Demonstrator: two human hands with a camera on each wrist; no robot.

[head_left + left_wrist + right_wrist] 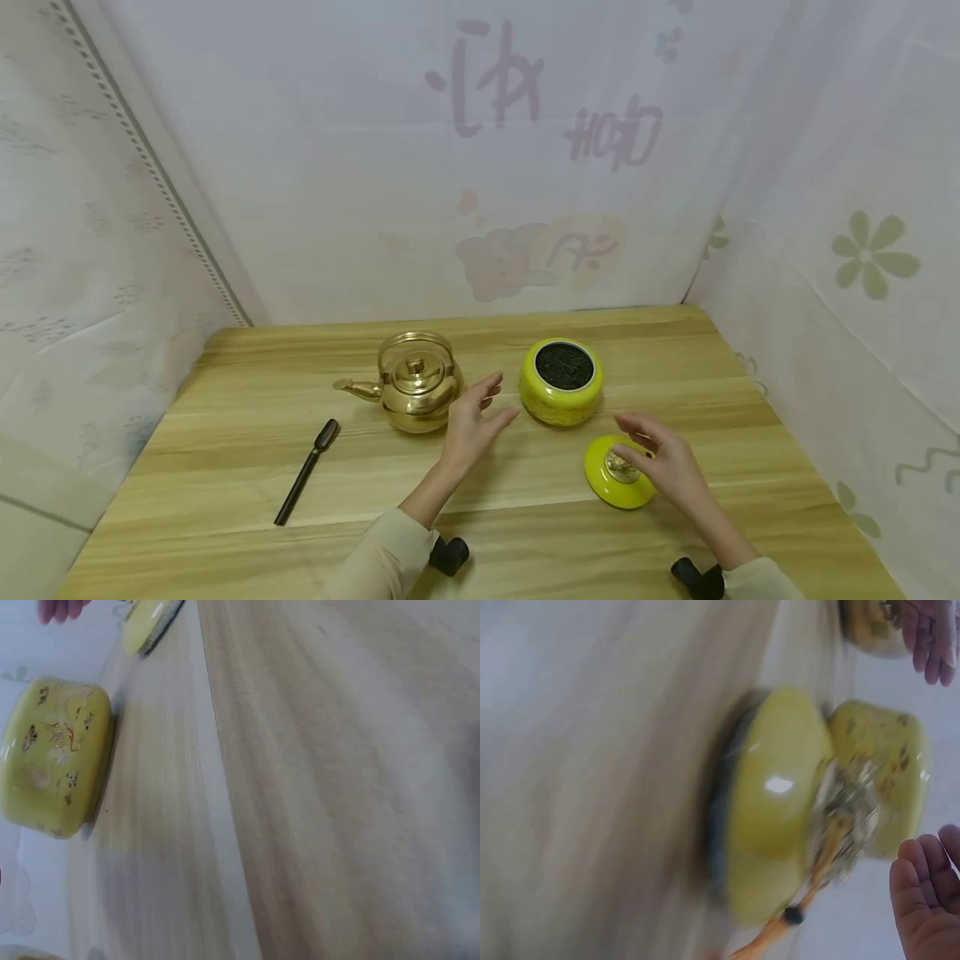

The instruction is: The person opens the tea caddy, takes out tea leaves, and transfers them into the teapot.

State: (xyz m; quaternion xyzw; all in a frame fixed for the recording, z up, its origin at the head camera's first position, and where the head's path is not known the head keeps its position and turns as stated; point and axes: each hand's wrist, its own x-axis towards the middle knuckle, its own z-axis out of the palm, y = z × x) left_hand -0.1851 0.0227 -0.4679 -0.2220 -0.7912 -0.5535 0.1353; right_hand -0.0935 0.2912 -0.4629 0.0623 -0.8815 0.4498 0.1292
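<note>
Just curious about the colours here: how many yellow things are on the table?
2: the open yellow jar of dark tea leaves behind, and its yellow lid lying in front, by the right hand.

The light is soft and even, with only faint shadows under the brass kettle (416, 383) and the hands. The head view is sharp but bends at the edges. Both wrist views are blurred; a small glare sits on the yellow lid (778, 784).
</note>
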